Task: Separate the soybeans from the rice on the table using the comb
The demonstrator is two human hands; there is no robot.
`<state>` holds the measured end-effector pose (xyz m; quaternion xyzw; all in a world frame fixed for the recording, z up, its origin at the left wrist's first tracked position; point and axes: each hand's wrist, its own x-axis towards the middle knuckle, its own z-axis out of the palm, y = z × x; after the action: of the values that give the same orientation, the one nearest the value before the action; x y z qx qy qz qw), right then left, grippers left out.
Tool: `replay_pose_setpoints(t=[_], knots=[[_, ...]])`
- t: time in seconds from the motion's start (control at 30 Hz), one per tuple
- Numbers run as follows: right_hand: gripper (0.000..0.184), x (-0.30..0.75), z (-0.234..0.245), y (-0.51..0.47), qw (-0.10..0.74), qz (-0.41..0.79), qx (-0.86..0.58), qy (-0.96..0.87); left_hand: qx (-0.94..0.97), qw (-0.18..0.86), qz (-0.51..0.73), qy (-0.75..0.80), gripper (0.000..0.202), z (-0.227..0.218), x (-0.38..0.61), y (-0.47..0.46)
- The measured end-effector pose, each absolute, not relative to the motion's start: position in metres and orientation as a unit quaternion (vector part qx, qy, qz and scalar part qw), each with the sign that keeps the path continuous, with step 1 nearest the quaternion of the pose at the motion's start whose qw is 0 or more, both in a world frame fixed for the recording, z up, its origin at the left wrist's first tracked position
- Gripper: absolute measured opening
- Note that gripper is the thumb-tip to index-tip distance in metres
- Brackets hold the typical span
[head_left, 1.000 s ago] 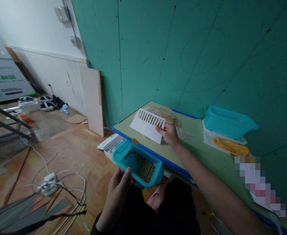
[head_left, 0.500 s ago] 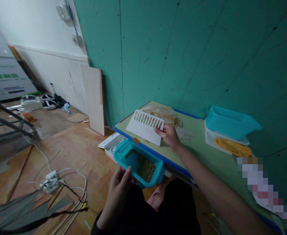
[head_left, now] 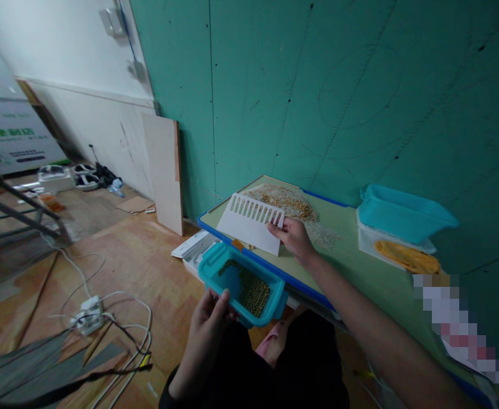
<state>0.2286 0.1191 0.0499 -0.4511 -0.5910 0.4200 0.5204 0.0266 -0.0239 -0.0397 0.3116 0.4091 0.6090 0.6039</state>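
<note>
My left hand [head_left: 211, 318] grips the near edge of a blue plastic tub [head_left: 204, 272], held just below the table's front edge. Small greenish beans [head_left: 253, 289] cover part of its bottom. In my right hand [head_left: 294, 236] is a white slotted scraper [head_left: 249, 224], pinched by its right end between thumb and fingers. Its row of slots points away from me, and its plain edge lies towards the tub. Behind the scraper, a spread of rice grains mixed with yellowish beans [head_left: 292, 201] covers the tabletop [head_left: 347, 272]. A few pale bits lie by the front edge.
Another blue tub [head_left: 403, 213] sits at the table's right, beside a yellow cloth-like item [head_left: 407, 257]. A green wall [head_left: 253, 85] closes off the back. On the floor at left are a power strip [head_left: 88, 315] with cables and a leaning board [head_left: 164, 170].
The scraper has shifted very slightly towards me and to the left. Both hands keep their hold, and the tub stays almost in place.
</note>
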Motion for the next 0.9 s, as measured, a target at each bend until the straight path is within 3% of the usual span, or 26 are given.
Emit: replay_pose_setpoints(t=[0.9], knots=[[0.044,0.2222,0.0478,0.1183,0.515,0.416,-0.445,-0.603,0.300,0.612,0.612,0.402,0.030,-0.0346,0.0275,-0.0267]])
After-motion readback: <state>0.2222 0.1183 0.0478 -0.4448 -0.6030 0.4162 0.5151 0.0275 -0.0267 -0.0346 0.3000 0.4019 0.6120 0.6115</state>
